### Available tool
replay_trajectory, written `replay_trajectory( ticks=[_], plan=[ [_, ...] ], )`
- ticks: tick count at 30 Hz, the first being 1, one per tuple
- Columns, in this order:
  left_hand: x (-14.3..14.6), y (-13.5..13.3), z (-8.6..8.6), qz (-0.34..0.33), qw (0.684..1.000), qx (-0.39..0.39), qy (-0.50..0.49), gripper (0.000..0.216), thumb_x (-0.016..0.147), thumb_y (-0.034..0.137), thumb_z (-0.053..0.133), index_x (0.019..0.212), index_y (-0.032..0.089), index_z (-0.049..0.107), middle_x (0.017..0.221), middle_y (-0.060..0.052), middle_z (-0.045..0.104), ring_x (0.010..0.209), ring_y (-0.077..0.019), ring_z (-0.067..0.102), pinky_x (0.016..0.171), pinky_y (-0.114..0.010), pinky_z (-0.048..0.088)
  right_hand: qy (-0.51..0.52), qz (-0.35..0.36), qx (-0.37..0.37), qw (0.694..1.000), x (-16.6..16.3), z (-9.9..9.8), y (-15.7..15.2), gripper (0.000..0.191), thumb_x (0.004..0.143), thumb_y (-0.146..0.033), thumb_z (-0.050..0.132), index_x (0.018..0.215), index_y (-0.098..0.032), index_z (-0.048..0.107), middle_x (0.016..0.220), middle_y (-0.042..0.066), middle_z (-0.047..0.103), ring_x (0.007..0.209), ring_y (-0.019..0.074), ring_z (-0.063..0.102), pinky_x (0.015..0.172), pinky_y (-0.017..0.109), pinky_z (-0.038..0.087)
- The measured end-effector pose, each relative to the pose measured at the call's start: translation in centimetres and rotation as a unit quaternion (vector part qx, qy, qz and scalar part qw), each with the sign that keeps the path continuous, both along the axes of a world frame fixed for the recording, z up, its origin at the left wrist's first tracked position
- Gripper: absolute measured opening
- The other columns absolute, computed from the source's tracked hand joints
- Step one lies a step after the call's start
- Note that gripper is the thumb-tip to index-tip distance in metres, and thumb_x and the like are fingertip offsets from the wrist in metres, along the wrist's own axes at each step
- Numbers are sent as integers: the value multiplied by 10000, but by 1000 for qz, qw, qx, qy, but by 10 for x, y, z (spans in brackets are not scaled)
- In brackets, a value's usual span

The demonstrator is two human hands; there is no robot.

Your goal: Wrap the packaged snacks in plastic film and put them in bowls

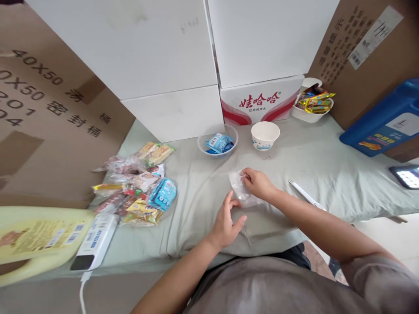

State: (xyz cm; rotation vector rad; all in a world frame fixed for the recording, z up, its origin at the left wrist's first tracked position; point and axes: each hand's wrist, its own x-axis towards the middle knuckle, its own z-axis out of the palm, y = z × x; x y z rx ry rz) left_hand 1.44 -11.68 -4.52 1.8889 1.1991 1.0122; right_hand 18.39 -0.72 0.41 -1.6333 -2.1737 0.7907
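In the head view, a crumpled clear plastic bag (241,192) lies on the green cloth in front of me. My right hand (257,184) pinches its upper part between thumb and fingers. Just left of the bag is my left hand (226,220), thumb and fingers apart, with the fingertips at the bag's edge; whether they touch it I cannot tell. Beyond the hands stand a clear plastic bowl (203,148) with blue snack packets (218,143) inside and a white paper cup (264,140).
Packaged snacks (140,183) are heaped at left, near a white power bank (96,242) and a yellow jug (42,235). A white utility knife (306,195) lies right. A blue bottle (382,126), a phone (406,176) and a candy-filled container (310,114) sit farther right. White boxes (170,115) wall the back.
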Motion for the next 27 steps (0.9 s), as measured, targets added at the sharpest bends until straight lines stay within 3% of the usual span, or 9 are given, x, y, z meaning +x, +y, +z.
replay_trajectory(
  ticks=[5,8,10,14,19,21,23,25,27],
  plan=[
    [0,8,14,41,994,54,80,460,894,225,535,1330,208,390,1020,-72,572,952,-201,568,857,-392,501,-81,-10,33,996,-15,-24,3,335,945,-298,439,1235,-179,556,1166,107,666,952,222,640,752,289,428],
    [-4,32,29,96,984,110,100,216,915,213,502,1130,193,513,968,-63,575,917,-189,559,803,-349,502,-129,0,58,990,-16,-29,-3,372,962,-326,389,1289,-201,519,1207,102,642,954,224,639,740,295,437],
    [-5,55,34,76,979,138,129,103,915,178,483,991,196,550,946,-54,598,920,-191,560,821,-349,493,-153,7,66,986,-18,-30,-5,392,971,-333,360,1316,-205,494,1219,107,633,959,217,638,740,293,441],
    [-1,92,24,29,956,145,255,103,862,123,513,836,190,587,900,-67,618,906,-227,550,830,-382,483,-171,8,79,982,-12,-30,0,404,985,-342,334,1340,-200,466,1193,117,635,930,214,641,729,294,445],
    [-2,96,7,27,945,147,291,139,860,141,528,924,183,644,1000,-84,625,964,-247,519,872,-397,468,-197,-83,128,968,17,-17,15,337,959,-302,422,1188,-111,579,1090,183,644,951,291,615,786,379,462],
    [-4,94,7,19,948,143,285,192,887,162,507,1006,186,655,1031,-82,629,974,-244,512,888,-399,461,-165,-33,192,967,24,-13,11,326,954,-302,449,1152,-100,611,1109,195,640,1058,314,573,895,428,443],
    [-5,94,7,12,948,141,286,270,908,163,475,1114,193,646,1131,-82,626,1012,-246,504,914,-409,449,-114,101,246,957,26,-16,-5,385,955,-368,472,1210,-110,601,1212,185,618,1196,315,508,1012,467,387],
    [-6,95,8,-1,947,139,291,337,910,144,458,1198,200,623,1243,-73,607,1060,-249,491,943,-421,434,-83,235,266,931,26,-26,-33,559,930,-495,497,1322,-97,533,1361,187,538,1329,318,404,1090,492,321],
    [-6,95,8,-12,945,136,298,369,900,139,472,1234,207,613,1294,-64,596,1078,-256,484,952,-432,426,-89,286,259,918,28,-38,-64,816,868,-633,514,1415,-34,421,1467,231,416,1402,345,301,1111,510,298]
  ],
)
